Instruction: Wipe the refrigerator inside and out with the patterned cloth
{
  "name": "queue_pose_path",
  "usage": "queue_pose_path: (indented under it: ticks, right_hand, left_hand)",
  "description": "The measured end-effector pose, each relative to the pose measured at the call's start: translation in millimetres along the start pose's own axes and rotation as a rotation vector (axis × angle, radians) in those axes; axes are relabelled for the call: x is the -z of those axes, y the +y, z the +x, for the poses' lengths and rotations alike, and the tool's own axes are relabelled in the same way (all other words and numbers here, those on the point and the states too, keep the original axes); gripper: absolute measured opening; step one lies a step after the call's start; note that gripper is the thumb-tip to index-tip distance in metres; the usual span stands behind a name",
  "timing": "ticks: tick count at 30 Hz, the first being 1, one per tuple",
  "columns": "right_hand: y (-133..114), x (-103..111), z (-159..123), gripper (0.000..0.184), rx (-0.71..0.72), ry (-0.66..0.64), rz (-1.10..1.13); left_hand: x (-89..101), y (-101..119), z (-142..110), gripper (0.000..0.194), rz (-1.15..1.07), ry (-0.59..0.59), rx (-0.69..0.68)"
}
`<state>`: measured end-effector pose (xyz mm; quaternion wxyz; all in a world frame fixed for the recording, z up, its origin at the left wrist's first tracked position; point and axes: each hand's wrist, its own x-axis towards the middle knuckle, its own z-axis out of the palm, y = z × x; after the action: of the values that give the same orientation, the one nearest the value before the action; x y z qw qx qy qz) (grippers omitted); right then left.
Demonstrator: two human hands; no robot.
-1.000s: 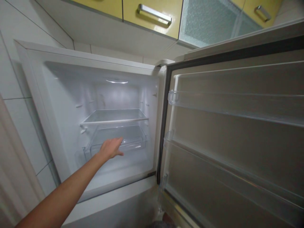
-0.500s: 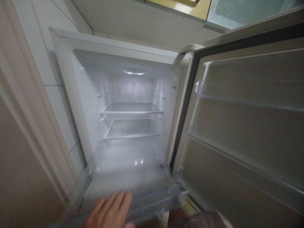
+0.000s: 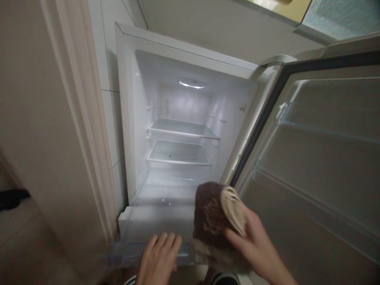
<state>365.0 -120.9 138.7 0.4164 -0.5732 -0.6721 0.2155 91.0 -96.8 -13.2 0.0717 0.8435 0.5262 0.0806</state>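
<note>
A clear plastic drawer (image 3: 127, 250) is pulled out at the bottom of the open fridge (image 3: 122, 118). My left hand (image 3: 160, 255) is closed over its front edge, fingers on top and thumb below. My right hand (image 3: 252, 237) grips a folded brown cloth (image 3: 209, 209) with a cream-coloured edge. The cloth hangs above the drawer's right side, blurred by motion, and hides that corner. Behind it, two glass shelves (image 3: 179, 152) sit bare inside the lit compartment, with a small dark speck on the lower one.
The fridge door (image 3: 323, 166), with clear door racks (image 3: 326, 132), stands wide open on the right. A pale door frame (image 3: 80, 118) rises close on the left. A dark round object (image 3: 225, 279) shows partly at the bottom edge.
My right hand has come up into view from below with the brown cloth. The drawer looks less far out, my left hand still on it. The view has shifted, moving the fridge rightward.
</note>
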Motion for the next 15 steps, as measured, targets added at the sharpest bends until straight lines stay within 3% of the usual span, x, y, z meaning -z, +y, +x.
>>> queue_pose_path:
  ticks: [2, 5, 9, 12, 15]
  right_hand:
    - [-8, -41, 53, 0.043, 0.177, -0.214, -0.35]
    - [-3, -117, 117, 0.044, 0.189, -0.404, -0.746]
    - [33, -196, 147, 0.051, 0.338, -0.701, -0.782]
    - [66, -219, 148, 0.067, 0.474, -0.775, -0.75]
    - [93, -217, 158, 0.063, 0.47, -0.68, -0.709]
  left_hand:
    - [3.9, 4, 13, 0.071, 0.024, -0.043, 0.028]
    - [5.1, 8, 23, 0.07, 0.017, -0.06, 0.039]
    - [3.3, 5, 32, 0.068, 0.005, -0.08, 0.056]
    - [-13.0, -1, 41, 0.065, 0.014, -0.122, 0.074]
    - [-53.3, -11, 44, 0.069, 0.04, -0.095, 0.11]
